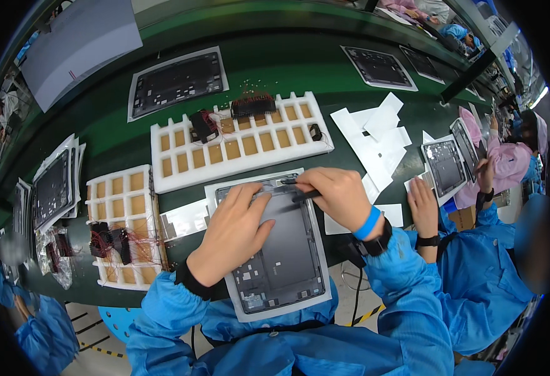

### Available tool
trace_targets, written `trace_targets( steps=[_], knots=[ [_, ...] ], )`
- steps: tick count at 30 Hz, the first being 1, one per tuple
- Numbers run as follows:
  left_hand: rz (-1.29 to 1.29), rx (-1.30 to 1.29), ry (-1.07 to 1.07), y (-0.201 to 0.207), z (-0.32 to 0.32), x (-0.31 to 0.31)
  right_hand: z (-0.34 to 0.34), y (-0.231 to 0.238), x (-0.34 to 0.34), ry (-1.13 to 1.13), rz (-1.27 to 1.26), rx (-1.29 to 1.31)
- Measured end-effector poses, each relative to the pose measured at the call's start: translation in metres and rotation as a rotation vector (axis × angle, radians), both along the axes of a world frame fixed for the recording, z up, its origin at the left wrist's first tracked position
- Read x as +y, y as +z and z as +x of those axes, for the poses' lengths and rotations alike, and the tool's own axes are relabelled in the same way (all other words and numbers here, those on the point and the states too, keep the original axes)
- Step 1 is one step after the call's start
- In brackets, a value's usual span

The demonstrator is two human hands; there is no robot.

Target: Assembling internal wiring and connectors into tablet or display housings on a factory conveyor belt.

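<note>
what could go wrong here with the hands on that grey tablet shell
The right hand works a thin dark tool at the top edge of the grey tablet shell; a slip could perhaps scratch it or jab the left hand pressing close beside the tip. The shell's near end overhangs the green table edge, so it might tip if the left hand lifts.

We see bare green tabletop (121, 141) open at far left, while white foam trays (237, 147) and paper sheets (375, 135) block far and right.
</note>
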State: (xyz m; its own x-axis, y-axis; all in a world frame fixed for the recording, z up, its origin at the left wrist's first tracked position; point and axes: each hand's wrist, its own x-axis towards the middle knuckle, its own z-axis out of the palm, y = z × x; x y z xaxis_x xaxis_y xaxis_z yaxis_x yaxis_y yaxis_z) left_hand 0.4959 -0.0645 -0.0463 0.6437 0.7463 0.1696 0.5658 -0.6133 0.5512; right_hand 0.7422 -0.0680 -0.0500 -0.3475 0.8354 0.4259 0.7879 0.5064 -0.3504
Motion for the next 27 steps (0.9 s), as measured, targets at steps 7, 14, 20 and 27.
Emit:
trace_targets(
  steps=[7,14,20,27],
  knots=[
    [0.111,0.104,-0.060,-0.014,0.005,0.008,-0.009,-0.024,0.023,0.188,0.140,-0.212],
    [0.071,0.039,-0.002,-0.009,0.004,0.012,-0.008,-0.021,0.025,0.192,0.230,-0.308],
    [0.056,0.041,-0.004,-0.015,0.000,0.018,-0.009,-0.023,0.024,0.191,0.271,-0.383],
    [-0.011,0.063,-0.044,-0.013,-0.007,0.015,-0.017,-0.025,0.019,0.210,0.216,-0.414]
  ],
)
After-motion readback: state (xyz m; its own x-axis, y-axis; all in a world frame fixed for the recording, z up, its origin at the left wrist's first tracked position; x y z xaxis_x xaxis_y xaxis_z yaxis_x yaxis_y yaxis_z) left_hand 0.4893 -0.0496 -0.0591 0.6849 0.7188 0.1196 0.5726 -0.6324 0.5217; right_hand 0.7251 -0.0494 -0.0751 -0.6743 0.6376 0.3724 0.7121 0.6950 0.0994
